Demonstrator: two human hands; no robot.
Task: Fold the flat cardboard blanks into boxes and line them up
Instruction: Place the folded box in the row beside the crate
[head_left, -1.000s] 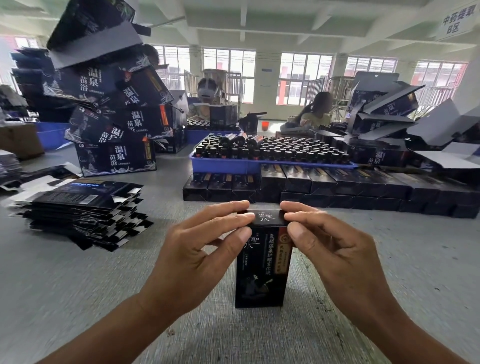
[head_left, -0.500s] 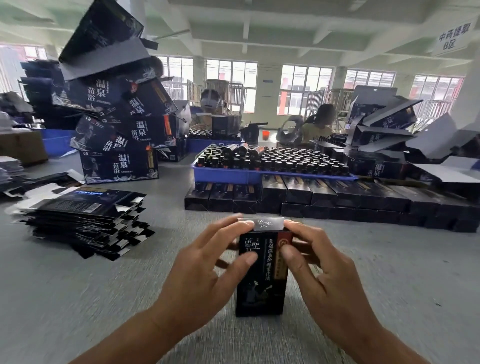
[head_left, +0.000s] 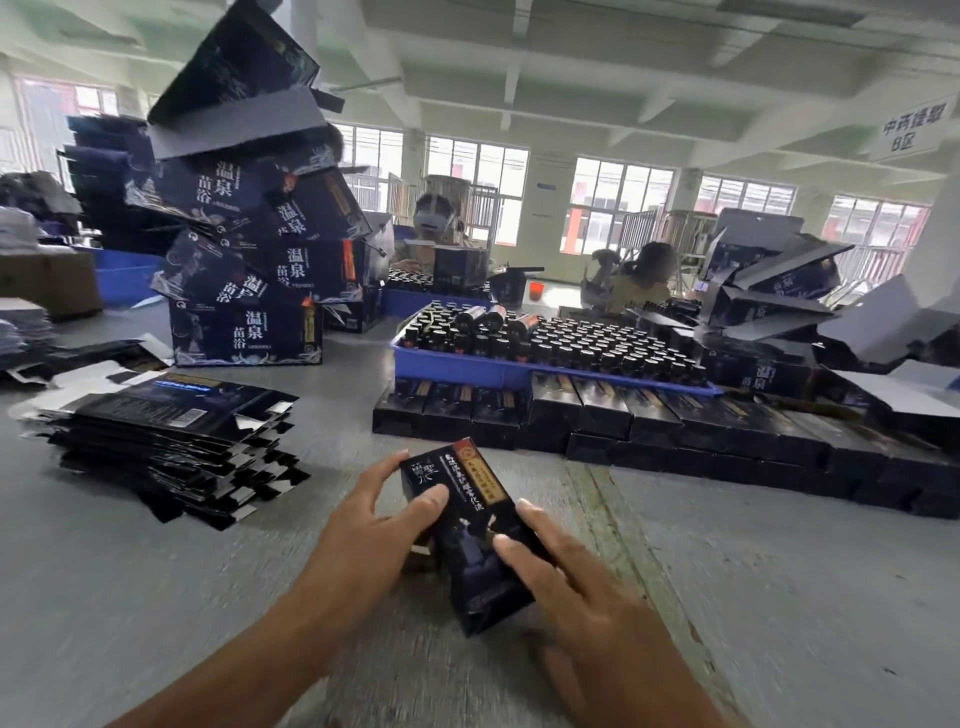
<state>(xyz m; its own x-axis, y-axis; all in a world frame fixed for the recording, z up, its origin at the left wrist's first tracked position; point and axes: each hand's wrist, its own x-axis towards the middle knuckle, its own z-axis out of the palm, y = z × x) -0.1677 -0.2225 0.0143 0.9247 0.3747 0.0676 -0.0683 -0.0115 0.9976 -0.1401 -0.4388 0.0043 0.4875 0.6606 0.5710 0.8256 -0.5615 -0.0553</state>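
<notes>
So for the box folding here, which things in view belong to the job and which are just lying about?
Job:
- folded box, gripped by left hand and right hand
- stack of flat blanks
- row of finished boxes

Lying about:
- blue tray of bottles
- large printed cartons
- brown carton

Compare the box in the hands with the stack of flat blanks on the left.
The folded box is erected, with closed sides; the stack of flat blanks lies unfolded, flaps splayed. The box is tilted in the grip of the left hand and right hand; the stack rests untouched on the table. Both are dark printed cardboard.
</notes>
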